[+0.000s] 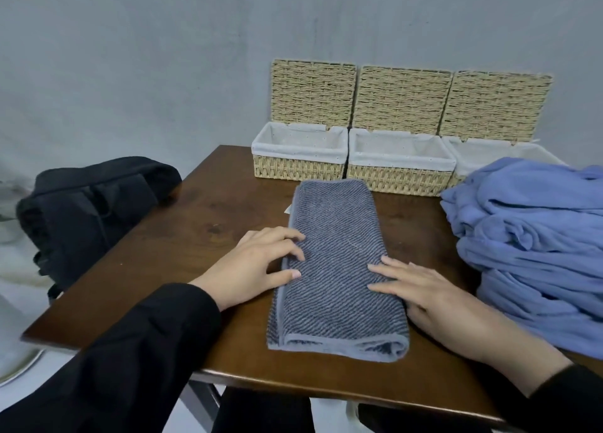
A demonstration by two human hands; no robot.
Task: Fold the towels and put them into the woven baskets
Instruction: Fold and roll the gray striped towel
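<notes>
Nearest to you, your black sleeves (130, 361) reach in from the bottom edge, and your two hands flank the striped grey towel (336, 269). That towel lies folded into a long narrow strip in the middle of the brown wooden table (182, 237), its near end just inside the table's front edge and its far end close to the baskets.

Your left hand (251, 266) rests against the towel's left edge, fingers (293, 237) spread and lightly bent, their tips on the cloth and the thumb laid flat along the edge. Your right hand (437, 305) lies on the towel's right side, fingers straight and slightly apart, pressing flat on the fabric. Neither hand grips anything.

To the right of the towel, a loose heap of blue towels (535, 246) sits on the table, covering part of the right basket (479, 158). Beyond the towel, three woven baskets stand in a row at the table's far edge: the left basket (298, 166), the middle basket (398, 178) and the right one, each with a white liner and its woven lid (401, 99) propped upright against the grey wall (163, 57).

Off the table's left side rests a black backpack (88, 210).
</notes>
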